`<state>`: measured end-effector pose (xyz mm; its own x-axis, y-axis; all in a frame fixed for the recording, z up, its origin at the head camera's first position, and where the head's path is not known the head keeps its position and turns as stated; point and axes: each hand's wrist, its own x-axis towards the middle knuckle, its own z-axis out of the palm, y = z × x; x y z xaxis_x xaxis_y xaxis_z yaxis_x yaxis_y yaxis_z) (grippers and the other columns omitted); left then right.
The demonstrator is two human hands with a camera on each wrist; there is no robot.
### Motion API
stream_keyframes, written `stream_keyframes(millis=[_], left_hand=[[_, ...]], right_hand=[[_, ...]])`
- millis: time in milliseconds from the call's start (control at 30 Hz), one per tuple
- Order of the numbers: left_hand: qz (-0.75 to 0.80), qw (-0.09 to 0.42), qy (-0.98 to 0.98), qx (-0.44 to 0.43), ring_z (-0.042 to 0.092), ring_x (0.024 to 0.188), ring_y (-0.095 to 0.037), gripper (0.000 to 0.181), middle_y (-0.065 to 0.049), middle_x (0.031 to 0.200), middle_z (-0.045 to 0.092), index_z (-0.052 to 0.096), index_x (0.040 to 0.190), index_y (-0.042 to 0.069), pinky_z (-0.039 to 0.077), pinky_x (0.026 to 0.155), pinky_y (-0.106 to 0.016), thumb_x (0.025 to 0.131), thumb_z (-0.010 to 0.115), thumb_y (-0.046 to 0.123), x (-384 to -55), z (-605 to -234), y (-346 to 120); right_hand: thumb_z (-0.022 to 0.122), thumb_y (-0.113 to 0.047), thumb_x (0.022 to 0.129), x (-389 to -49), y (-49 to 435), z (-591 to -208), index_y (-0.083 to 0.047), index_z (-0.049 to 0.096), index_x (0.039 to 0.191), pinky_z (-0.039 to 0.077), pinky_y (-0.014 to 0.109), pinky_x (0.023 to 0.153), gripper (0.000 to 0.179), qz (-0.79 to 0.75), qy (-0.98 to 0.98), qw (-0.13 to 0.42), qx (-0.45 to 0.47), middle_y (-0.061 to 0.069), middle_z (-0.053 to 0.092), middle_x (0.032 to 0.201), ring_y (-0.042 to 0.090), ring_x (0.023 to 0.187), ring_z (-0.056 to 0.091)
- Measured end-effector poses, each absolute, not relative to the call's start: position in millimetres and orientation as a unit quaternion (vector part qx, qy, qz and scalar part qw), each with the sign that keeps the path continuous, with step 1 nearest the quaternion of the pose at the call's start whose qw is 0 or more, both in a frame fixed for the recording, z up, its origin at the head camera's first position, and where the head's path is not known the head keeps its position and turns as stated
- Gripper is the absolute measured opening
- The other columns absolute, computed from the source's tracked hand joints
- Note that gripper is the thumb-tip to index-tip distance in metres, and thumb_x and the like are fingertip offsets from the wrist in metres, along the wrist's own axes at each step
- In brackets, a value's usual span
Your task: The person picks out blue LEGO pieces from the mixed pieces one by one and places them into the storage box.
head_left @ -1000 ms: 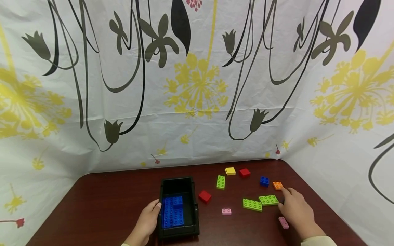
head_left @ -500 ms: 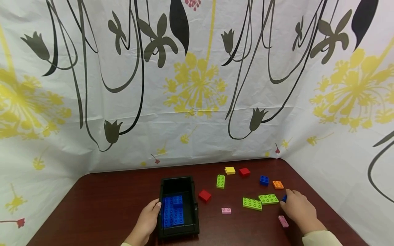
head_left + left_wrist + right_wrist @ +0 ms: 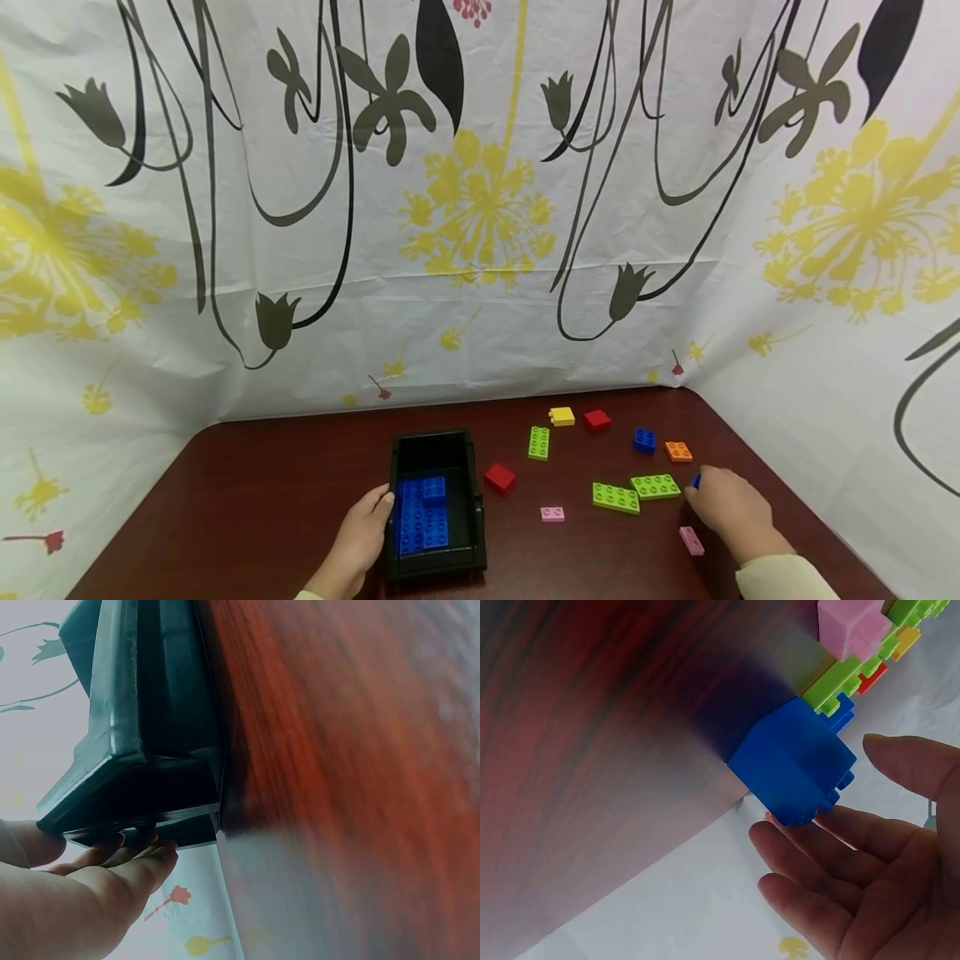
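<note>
My left hand grips the left wall of a black bin, thumb at the rim. In the left wrist view its fingers reach under the bin's overhanging edge. Several blue bricks lie inside the bin, toward its near end. At the right of the table my right hand is over a blue brick, mostly hidden from the head. In the right wrist view the fingertips are right at its studded side, and the thumb stands apart from it. A pink brick lies just nearer than this hand.
Two lime bricks lie left of the right hand, an orange brick and another blue brick beyond it. Red, pink, lime and yellow bricks lie mid-table. A patterned curtain rises behind.
My right hand has drawn back slightly from beside the orange brick and moved a little right, over the blue brick. The left hand and bin have stayed put.
</note>
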<state>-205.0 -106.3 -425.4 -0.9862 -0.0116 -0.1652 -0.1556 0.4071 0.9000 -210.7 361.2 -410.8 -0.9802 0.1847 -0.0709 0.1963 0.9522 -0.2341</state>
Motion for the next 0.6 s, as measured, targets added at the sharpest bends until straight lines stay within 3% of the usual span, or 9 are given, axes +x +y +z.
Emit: stream_keyframes(millis=[167, 267, 400, 600], left_hand=[[0.541, 0.066, 0.837, -0.052, 0.032, 0.132, -0.053, 0.054, -0.033, 0.145, 0.035, 0.035, 0.143, -0.01, 0.035, 0.101, -0.065, 0.106, 0.036, 0.03, -204.9, -424.5, -106.6], [0.54, 0.065, 0.838, -0.053, 0.032, 0.132, -0.052, 0.053, -0.033, 0.145, 0.036, 0.036, 0.143, -0.01, 0.036, 0.101, -0.064, 0.106, 0.036, 0.029, -204.7, -424.0, -106.5], [0.541, 0.069, 0.837, -0.053, 0.033, 0.132, -0.052, 0.054, -0.033, 0.145, 0.036, 0.035, 0.143, -0.01, 0.036, 0.1, -0.064, 0.106, 0.036, 0.03, -205.0, -424.1, -106.5], [0.545, 0.068, 0.834, -0.053, 0.032, 0.132, -0.053, 0.054, -0.033, 0.145, 0.035, 0.035, 0.143, -0.01, 0.036, 0.1, -0.064, 0.106, 0.036, 0.03, -205.9, -425.8, -106.9]], right_hand=[[0.058, -0.011, 0.091, -208.9, 360.0, -408.4, 0.003, 0.056, 0.083, 0.039, 0.037, 0.058, 0.016, -0.135, 0.985, 0.031, 0.1, 0.01, 0.05, 0.074, 0.024, 0.068, 0.046], [0.054, -0.006, 0.09, -208.4, 360.5, -407.9, -0.001, 0.054, 0.077, 0.04, 0.036, 0.057, 0.014, -0.139, 0.985, 0.031, 0.099, 0.01, 0.049, 0.073, 0.023, 0.067, 0.046], [0.053, -0.002, 0.089, -209.7, 362.0, -408.3, 0.006, 0.059, 0.086, 0.045, 0.04, 0.059, 0.01, -0.129, 0.987, 0.026, 0.095, 0.015, 0.057, 0.081, 0.025, 0.07, 0.049], [0.059, -0.004, 0.089, -212.6, 365.0, -410.7, 0.013, 0.06, 0.098, 0.051, 0.045, 0.062, 0.019, -0.122, 0.988, 0.022, 0.095, 0.022, 0.061, 0.087, 0.026, 0.072, 0.053]])
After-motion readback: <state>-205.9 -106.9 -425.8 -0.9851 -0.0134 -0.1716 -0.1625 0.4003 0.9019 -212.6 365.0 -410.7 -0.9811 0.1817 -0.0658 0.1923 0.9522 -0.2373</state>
